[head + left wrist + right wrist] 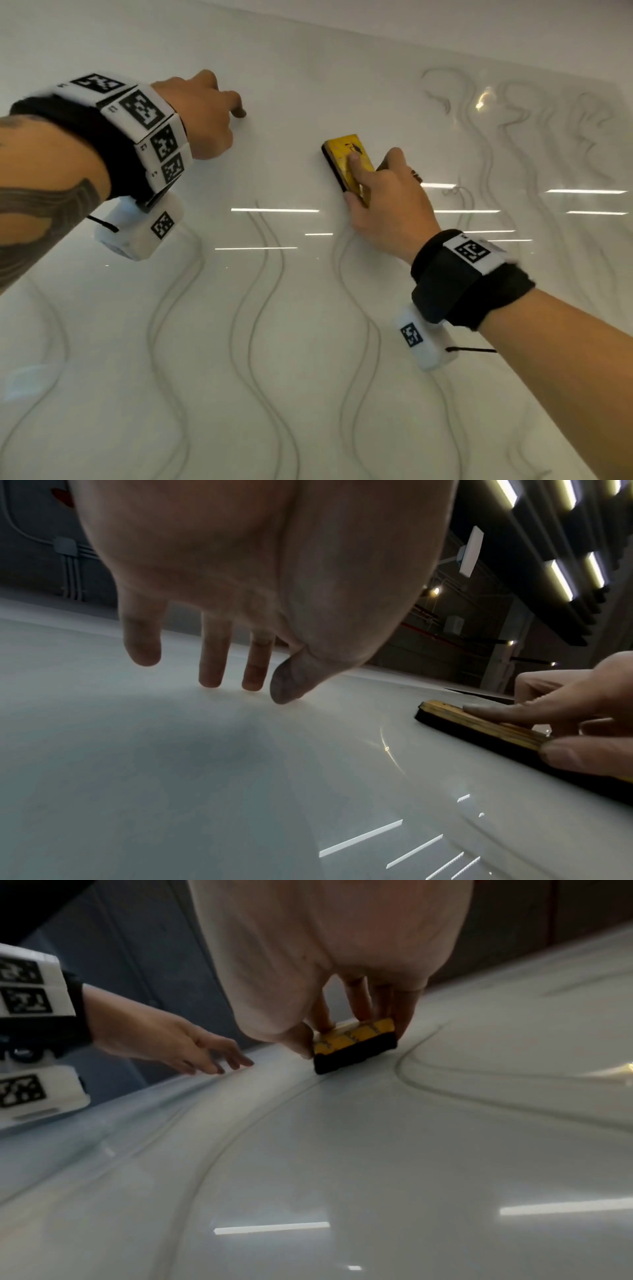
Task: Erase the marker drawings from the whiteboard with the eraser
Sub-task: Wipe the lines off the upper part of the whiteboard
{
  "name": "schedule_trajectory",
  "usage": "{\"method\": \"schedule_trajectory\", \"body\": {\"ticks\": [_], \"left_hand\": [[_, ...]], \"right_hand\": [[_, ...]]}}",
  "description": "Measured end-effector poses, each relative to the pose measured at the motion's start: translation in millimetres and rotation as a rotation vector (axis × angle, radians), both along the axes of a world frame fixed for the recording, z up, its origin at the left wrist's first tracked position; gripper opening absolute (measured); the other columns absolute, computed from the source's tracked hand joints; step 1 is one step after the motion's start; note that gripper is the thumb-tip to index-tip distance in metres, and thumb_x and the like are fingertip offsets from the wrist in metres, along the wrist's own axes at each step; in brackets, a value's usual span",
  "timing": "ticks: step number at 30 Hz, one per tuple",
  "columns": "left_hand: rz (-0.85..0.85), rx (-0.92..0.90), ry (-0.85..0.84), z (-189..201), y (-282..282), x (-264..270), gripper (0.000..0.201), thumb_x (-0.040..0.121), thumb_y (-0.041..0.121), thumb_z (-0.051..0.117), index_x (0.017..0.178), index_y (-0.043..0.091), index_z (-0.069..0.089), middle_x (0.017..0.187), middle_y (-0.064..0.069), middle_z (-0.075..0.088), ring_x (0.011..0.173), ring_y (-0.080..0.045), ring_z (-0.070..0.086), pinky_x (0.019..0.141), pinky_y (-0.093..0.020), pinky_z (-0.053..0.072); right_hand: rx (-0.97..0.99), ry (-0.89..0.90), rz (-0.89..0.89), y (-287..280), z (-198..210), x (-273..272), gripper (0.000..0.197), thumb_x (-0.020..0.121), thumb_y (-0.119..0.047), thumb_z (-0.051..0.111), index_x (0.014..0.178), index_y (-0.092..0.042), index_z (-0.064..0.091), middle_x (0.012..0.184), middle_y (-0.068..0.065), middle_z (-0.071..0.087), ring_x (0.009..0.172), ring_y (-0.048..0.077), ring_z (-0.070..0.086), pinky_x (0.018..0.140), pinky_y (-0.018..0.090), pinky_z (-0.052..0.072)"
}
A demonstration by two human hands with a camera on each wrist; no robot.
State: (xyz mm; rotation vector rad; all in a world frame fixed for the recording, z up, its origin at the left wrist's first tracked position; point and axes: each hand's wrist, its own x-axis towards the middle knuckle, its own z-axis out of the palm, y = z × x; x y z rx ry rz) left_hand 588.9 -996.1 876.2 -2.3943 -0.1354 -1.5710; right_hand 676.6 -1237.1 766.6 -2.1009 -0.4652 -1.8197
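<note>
Nearest you, faint grey wavy marker lines ran across the glossy whiteboard. Further up, your right hand gripped the yellow-topped eraser, thumb on one long edge, fingers curled over the other, forefinger laid flat along the top, its black felt down on the board. Beyond and to the left, your left hand held nothing, fingers fairly straight, fingertips on the board, well apart from the eraser. Farthest right, smeared marker swirls showed.
</note>
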Motion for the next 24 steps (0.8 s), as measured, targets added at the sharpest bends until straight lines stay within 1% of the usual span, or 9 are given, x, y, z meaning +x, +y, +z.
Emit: {"method": "schedule_trajectory", "body": {"ticks": [1, 3, 6, 8, 10, 14, 17, 21, 24], "left_hand": [[-0.003, 0.001, 0.003, -1.1, -0.4, -0.1, 0.058, 0.100, 0.011, 0.046, 0.155, 0.031, 0.040, 0.156, -0.005, 0.032, 0.129, -0.041, 0.049, 0.104, -0.049, 0.043], [-0.007, 0.002, 0.016, -5.6, 1.7, 0.5, 0.060, 0.101, 0.012, 0.047, 0.157, 0.032, 0.036, 0.157, -0.005, 0.030, 0.131, -0.040, 0.046, 0.104, -0.049, 0.043], [-0.014, 0.019, 0.036, -12.5, 4.8, 2.7, 0.065, 0.100, 0.013, 0.048, 0.159, 0.034, 0.030, 0.157, -0.003, 0.028, 0.135, -0.039, 0.042, 0.108, -0.053, 0.045], [-0.008, 0.018, 0.036, -13.7, 3.8, 2.7, 0.067, 0.099, 0.012, 0.049, 0.160, 0.035, 0.029, 0.157, -0.004, 0.029, 0.137, -0.038, 0.040, 0.110, -0.057, 0.043], [0.007, 0.006, 0.033, -14.1, 0.5, 1.7, 0.068, 0.099, 0.011, 0.050, 0.160, 0.034, 0.030, 0.157, -0.006, 0.029, 0.138, -0.039, 0.040, 0.112, -0.058, 0.042], [0.026, -0.007, 0.037, -15.7, -3.4, 1.7, 0.067, 0.101, 0.010, 0.048, 0.161, 0.034, 0.028, 0.158, -0.006, 0.028, 0.139, -0.039, 0.039, 0.113, -0.058, 0.040], [0.020, -0.005, 0.036, -15.2, 0.3, 3.2, 0.068, 0.101, 0.011, 0.048, 0.161, 0.036, 0.027, 0.159, -0.005, 0.027, 0.139, -0.039, 0.038, 0.112, -0.058, 0.041], [0.001, 0.003, 0.025, -17.9, 3.0, 4.6, 0.072, 0.099, 0.009, 0.047, 0.161, 0.039, 0.026, 0.161, -0.003, 0.025, 0.140, -0.038, 0.038, 0.109, -0.053, 0.043], [-0.010, 0.002, 0.015, -20.8, 2.8, 6.3, 0.071, 0.100, 0.010, 0.046, 0.161, 0.039, 0.025, 0.163, -0.003, 0.024, 0.140, -0.038, 0.039, 0.108, -0.051, 0.042]], "right_hand": [[0.012, -0.006, -0.006, -13.6, 1.5, 4.1, 0.057, 0.100, -0.034, 0.059, 0.155, -0.027, 0.045, 0.120, 0.011, 0.039, 0.097, 0.036, 0.051, 0.090, 0.036, 0.048], [0.180, 0.028, -0.076, -56.7, 10.2, 13.2, 0.055, 0.101, -0.035, 0.057, 0.153, -0.027, 0.046, 0.125, 0.016, 0.043, 0.108, 0.042, 0.052, 0.099, 0.045, 0.049], [0.488, 0.155, -0.211, -111.6, 16.7, 16.4, 0.047, 0.102, -0.027, 0.049, 0.146, -0.011, 0.050, 0.131, 0.028, 0.049, 0.130, 0.045, 0.043, 0.110, 0.052, 0.042], [0.581, 0.207, -0.203, -113.4, 20.9, 17.2, 0.043, 0.101, -0.024, 0.049, 0.140, -0.006, 0.052, 0.136, 0.029, 0.046, 0.131, 0.047, 0.043, 0.111, 0.051, 0.041], [0.524, 0.191, -0.174, -87.5, 23.2, 12.3, 0.046, 0.099, -0.028, 0.050, 0.141, -0.010, 0.049, 0.138, 0.027, 0.044, 0.125, 0.051, 0.047, 0.109, 0.051, 0.043], [0.122, 0.018, -0.112, -19.9, 0.6, 9.4, 0.058, 0.100, -0.031, 0.055, 0.155, -0.022, 0.041, 0.129, 0.020, 0.041, 0.105, 0.044, 0.053, 0.098, 0.044, 0.048], [0.000, -0.090, -0.102, -24.2, -13.9, 13.2, 0.059, 0.100, -0.030, 0.056, 0.157, -0.023, 0.042, 0.125, 0.019, 0.044, 0.100, 0.041, 0.052, 0.097, 0.045, 0.048], [0.311, 0.047, -0.201, -107.6, 0.7, 32.0, 0.054, 0.102, -0.032, 0.051, 0.154, -0.024, 0.041, 0.133, 0.024, 0.041, 0.109, 0.046, 0.053, 0.101, 0.050, 0.048], [0.544, 0.218, -0.277, -159.3, 7.4, 34.9, 0.048, 0.102, -0.030, 0.048, 0.148, -0.017, 0.044, 0.137, 0.027, 0.042, 0.120, 0.051, 0.049, 0.105, 0.051, 0.043]]}}
